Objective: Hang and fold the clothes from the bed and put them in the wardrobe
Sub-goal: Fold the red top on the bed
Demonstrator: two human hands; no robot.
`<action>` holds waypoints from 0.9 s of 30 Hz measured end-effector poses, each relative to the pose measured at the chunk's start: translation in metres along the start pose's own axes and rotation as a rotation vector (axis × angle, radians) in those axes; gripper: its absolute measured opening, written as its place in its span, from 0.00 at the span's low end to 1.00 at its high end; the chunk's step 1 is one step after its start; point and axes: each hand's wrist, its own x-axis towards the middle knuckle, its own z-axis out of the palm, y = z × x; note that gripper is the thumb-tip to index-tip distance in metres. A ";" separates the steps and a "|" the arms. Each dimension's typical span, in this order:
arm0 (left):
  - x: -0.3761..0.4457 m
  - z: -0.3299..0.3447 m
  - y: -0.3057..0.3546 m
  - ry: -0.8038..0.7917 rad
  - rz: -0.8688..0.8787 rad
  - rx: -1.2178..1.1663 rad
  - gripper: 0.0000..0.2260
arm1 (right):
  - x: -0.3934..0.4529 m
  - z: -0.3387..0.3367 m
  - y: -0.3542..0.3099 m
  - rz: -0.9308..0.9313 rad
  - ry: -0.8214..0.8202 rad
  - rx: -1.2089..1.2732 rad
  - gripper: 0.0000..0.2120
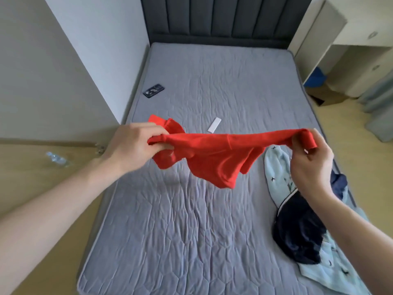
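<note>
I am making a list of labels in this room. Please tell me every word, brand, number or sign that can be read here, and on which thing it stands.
No text can be read in this picture.
Phone: pale marks on its dark back, too blurred to read.
White flat object: blank as far as it shows.
Red garment: no label or print visible.

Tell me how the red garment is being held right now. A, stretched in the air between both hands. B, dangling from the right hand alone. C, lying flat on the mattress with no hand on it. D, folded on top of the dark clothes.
A: the left hand and the right hand each grip one end of the red garment, which sags between them above the mattress.
</note>
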 end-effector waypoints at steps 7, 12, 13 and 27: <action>-0.080 0.069 0.007 -0.386 0.105 0.083 0.12 | -0.087 -0.006 0.075 -0.109 -0.369 -0.116 0.08; -0.157 0.157 -0.020 -0.704 -0.118 0.225 0.17 | -0.182 0.018 0.148 -0.019 -0.712 -0.272 0.03; -0.174 0.172 -0.025 -0.767 -0.170 0.256 0.17 | -0.202 0.024 0.161 0.004 -0.782 -0.305 0.05; -0.318 0.242 -0.031 -0.812 -0.453 0.123 0.02 | -0.304 0.054 0.227 0.290 -1.115 -0.483 0.11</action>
